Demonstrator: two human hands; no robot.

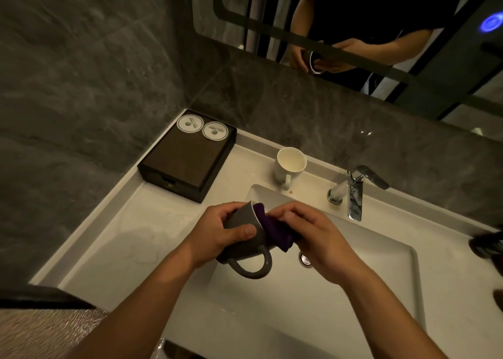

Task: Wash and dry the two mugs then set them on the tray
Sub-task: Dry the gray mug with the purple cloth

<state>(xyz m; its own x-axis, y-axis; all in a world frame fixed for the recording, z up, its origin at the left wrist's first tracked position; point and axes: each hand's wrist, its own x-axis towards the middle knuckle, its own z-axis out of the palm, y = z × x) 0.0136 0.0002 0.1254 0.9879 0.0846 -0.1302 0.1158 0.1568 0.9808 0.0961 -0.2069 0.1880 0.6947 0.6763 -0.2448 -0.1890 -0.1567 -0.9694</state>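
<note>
The left hand (217, 230) holds the grey mug (245, 236) on its side over the sink (353, 290). Its fingers curl tight around the mug, thumb on the side, handle hanging down. The right hand (307, 228) pinches a purple cloth (275, 233) and pushes it into the mug's mouth. The white mug (290, 165) stands behind the sink, near the tap (353, 192). The tray (187, 154) sits to the left, with two round paper coasters (202, 128) on it.

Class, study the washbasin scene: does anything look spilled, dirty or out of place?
A small brownish spot sits on the sink rim just below the white mug, like a drip or stain. Nothing else stands out.
</note>
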